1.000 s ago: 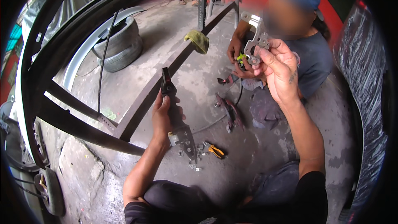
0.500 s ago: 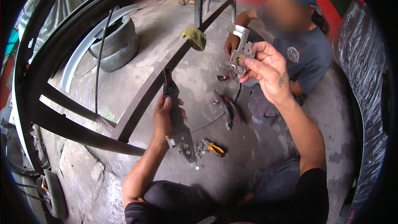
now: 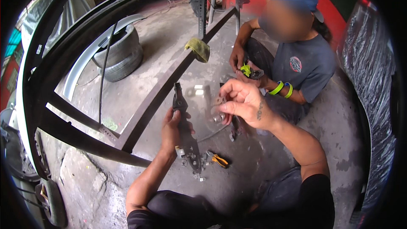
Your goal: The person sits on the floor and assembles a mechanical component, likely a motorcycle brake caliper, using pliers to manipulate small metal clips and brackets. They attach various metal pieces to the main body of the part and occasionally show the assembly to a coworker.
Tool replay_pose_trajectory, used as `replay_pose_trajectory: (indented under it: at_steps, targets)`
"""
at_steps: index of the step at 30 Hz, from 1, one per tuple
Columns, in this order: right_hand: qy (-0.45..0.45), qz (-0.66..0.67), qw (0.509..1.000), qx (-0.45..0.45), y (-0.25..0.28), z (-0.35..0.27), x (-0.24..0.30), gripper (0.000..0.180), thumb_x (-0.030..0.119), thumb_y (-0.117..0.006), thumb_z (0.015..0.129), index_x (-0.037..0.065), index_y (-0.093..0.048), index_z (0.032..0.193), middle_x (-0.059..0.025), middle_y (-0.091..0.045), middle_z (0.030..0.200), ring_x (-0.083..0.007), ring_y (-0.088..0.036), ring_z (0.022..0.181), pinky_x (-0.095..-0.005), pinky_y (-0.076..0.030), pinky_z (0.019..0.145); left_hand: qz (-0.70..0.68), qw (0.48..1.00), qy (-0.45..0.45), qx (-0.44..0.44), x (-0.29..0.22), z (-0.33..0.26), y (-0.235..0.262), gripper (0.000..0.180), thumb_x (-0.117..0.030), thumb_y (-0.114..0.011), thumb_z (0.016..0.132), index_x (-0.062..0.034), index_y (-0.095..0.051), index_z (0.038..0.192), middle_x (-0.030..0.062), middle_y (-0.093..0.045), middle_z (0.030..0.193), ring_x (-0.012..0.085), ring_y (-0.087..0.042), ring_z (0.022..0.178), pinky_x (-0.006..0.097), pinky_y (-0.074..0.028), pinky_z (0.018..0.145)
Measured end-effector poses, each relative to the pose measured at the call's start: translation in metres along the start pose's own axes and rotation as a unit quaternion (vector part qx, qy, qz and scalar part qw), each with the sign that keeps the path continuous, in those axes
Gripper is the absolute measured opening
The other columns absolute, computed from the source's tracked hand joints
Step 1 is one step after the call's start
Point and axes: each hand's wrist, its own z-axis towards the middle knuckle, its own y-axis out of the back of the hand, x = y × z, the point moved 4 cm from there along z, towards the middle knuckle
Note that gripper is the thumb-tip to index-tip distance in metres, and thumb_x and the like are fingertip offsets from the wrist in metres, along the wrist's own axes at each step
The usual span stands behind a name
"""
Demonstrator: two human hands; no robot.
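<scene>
My left hand (image 3: pixel 170 128) is wrapped round a long dark part (image 3: pixel 179 101), held upright with its narrow end pointing away from me. In my right hand (image 3: pixel 248 104) a perforated metal bracket (image 3: pixel 217 111) is pinched between thumb and fingers; motion smears its outline. It hovers to the right of the dark part, apart from it. Below my left hand, small metal pieces (image 3: pixel 202 179) lie on the floor beside pliers (image 3: pixel 219 160) with orange-and-black handles. Behind my right hand a dark object is partly hidden.
A co-worker (image 3: pixel 303 63) in a blue cap sits opposite, holding a dark part (image 3: pixel 256 74) and something yellow-green. To the left stands a metal frame (image 3: pixel 146 110) with a yellowish cloth (image 3: pixel 198 51) on its bar. Stacked tyres (image 3: pixel 123 61) stand behind; plastic-wrapped panel (image 3: pixel 366 85) at right.
My right hand has moved left and down with the bracket, closer to the dark part. The co-worker's held part and wristbands have come into sight. My left hand keeps its grip.
</scene>
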Motion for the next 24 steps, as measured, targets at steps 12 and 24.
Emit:
replay_pose_trajectory:
  at_steps: [12, 24]
  targets:
    - [0.101, 0.058, 0.985, -0.124, 0.007, 0.006, 0.041, 0.031, 0.009, -0.066, 0.1, 0.003, -0.047, 0.123, -0.0155, -0.072, 0.092, -0.0241, -0.071, 0.061, -0.0327, -0.058, 0.051, 0.022, 1.0, -0.002, 0.021, 0.002, 0.0, -0.001, 0.027, -0.023, -0.042, 0.112, -0.0061, -0.052, 0.131, 0.0096, -0.063, 0.1, 0.0195, -0.064, 0.067, 0.034, -0.056, 0.055]
    - [0.106, 0.138, 0.981, -0.081, 0.004, 0.0, 0.058, 0.028, 0.009, -0.063, 0.103, 0.005, -0.049, 0.127, -0.0137, -0.071, 0.094, -0.0177, -0.069, 0.063, -0.0273, -0.051, 0.038, 0.024, 0.999, 0.001, 0.025, 0.001, -0.001, -0.004, 0.027, -0.023, -0.042, 0.112, -0.0058, -0.051, 0.131, 0.0103, -0.062, 0.101, 0.0202, -0.063, 0.067, 0.035, -0.056, 0.055]
